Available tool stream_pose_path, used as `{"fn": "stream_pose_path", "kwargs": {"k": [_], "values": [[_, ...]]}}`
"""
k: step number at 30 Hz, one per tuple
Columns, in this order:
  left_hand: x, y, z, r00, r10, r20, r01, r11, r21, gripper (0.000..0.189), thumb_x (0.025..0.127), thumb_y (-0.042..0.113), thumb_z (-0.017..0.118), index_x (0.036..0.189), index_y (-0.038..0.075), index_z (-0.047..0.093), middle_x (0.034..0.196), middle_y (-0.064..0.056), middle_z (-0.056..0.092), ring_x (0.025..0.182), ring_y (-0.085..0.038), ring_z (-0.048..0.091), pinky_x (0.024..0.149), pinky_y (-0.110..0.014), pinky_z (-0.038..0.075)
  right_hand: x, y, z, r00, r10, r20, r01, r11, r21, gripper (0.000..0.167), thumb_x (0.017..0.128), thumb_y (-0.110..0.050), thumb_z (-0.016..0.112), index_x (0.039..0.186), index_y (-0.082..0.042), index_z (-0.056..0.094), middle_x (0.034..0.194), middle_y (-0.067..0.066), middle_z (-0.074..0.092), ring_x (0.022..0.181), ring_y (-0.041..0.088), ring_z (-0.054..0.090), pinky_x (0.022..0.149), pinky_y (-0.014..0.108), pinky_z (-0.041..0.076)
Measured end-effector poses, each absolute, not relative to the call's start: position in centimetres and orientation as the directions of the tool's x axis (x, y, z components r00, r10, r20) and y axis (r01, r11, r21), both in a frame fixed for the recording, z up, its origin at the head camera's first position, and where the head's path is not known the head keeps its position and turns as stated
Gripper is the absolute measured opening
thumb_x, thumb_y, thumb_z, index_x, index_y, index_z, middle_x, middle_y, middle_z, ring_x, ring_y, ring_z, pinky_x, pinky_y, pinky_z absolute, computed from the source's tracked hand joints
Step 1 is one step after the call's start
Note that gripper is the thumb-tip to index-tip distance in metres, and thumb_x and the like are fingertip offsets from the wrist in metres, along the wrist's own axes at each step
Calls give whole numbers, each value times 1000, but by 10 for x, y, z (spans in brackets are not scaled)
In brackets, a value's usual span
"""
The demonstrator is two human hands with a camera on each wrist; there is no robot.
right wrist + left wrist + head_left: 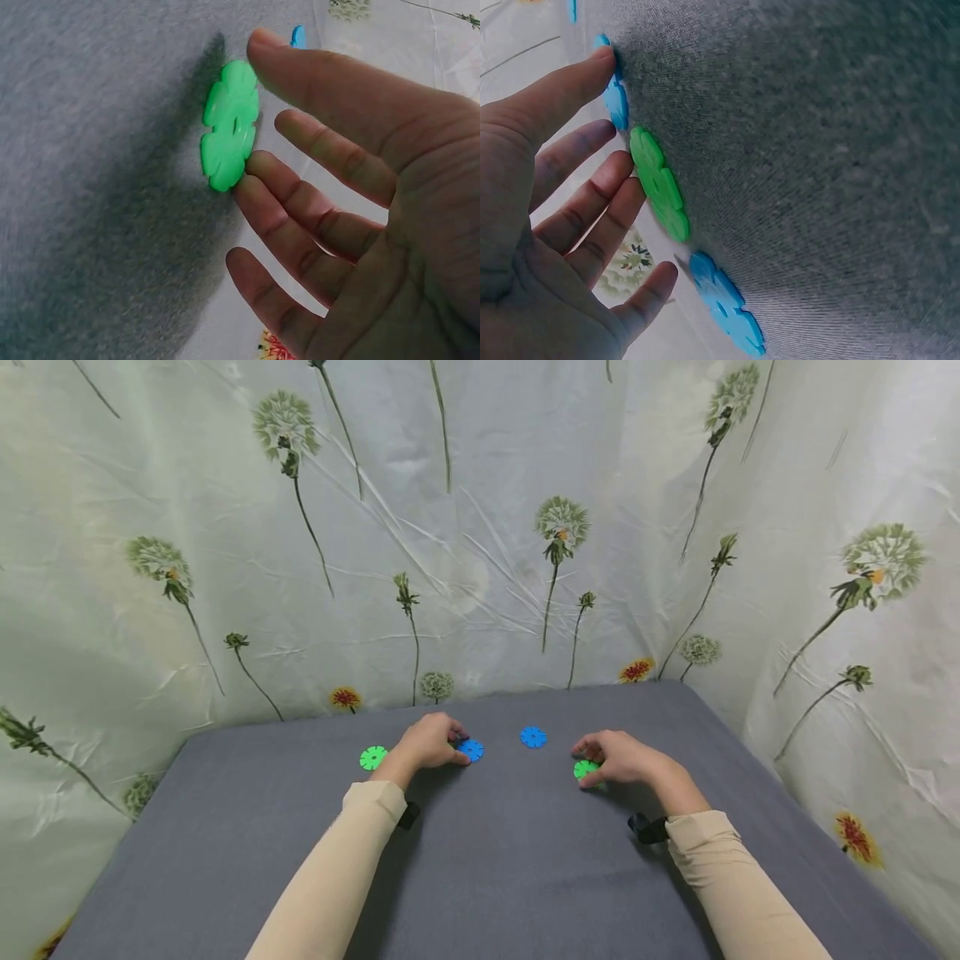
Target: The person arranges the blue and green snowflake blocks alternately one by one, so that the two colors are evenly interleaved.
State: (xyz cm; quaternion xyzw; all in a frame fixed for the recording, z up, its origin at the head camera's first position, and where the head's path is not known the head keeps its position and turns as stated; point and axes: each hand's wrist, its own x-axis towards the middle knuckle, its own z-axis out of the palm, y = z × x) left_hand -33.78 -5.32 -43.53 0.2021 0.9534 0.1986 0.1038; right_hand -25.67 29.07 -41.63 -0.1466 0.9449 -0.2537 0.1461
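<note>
Near the back of the table my left hand hovers, fingers spread and thumb overlapping a blue notched disc. In the left wrist view the fingertips come close to a green disc, mostly hidden by the hand in the head view. A further blue disc lies beyond the little finger. My right hand is over another flat green disc. Its thumb tip is by the upper edge and a fingertip right at the lower edge, the fingers loosely bent and apart.
A grey cloth covers the table. One more blue disc lies between the hands, and a green disc lies left of the left hand. A flower-printed curtain hangs behind the table and along its sides.
</note>
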Motion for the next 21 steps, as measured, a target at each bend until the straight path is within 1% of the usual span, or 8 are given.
{"fn": "stream_pose_path", "kwargs": {"k": [3, 9, 21], "values": [[-338, -50, -435, -900, 420, -119, 338, 844, 417, 46, 90, 33, 90, 131, 17, 78, 132, -9, 77, 127, -29, 69, 112, -58, 51, -256, 294, -416, -919, -350, -180, -214, 829, -517, 51, 85, -14, 92, 129, 2, 72, 118, 16, 76, 110, 32, 72, 97, 48, 59], [-337, -45, -436, -897, 424, -122, 341, 843, 416, 45, 90, 34, 90, 130, 16, 79, 133, -9, 77, 127, -28, 69, 113, -58, 50, -255, 298, -421, -922, -342, -181, -208, 833, -513, 49, 84, -12, 93, 127, 3, 73, 115, 16, 76, 106, 31, 72, 95, 47, 60], [-334, -41, -435, -910, 398, -114, 321, 852, 414, 41, 90, 33, 90, 127, 19, 81, 129, -7, 77, 124, -25, 70, 108, -50, 55, -257, 296, -424, -931, -322, -169, -206, 851, -483, 42, 83, -11, 94, 118, 2, 76, 108, 12, 76, 101, 26, 71, 92, 45, 60]]}}
